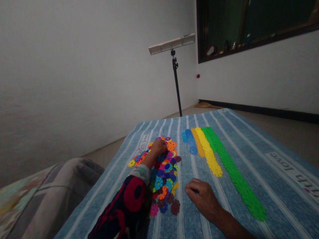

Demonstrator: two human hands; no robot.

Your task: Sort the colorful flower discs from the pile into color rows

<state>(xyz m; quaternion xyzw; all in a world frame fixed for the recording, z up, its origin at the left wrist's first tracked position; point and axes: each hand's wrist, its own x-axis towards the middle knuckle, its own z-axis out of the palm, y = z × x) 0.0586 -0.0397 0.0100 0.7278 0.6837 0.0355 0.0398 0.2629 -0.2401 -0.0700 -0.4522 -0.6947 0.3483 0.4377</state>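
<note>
Discs (158, 182) in mixed colours lie heaped on the cloth-covered counter (99, 205). I see the left hand (159, 146) at their far end, its grip curled down; I cannot tell whether it pinches one. The right hand (200, 195) is between them and a long green row (234, 171), grip bent inward, contents unclear. Beyond are a yellow row (209, 152), orange row (198, 142), blue row (191, 142) and black stand (176, 83).

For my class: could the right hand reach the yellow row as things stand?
Most likely yes: the right hand is just short of the near end of the yellow row, with only striped cloth visible between them.
</note>
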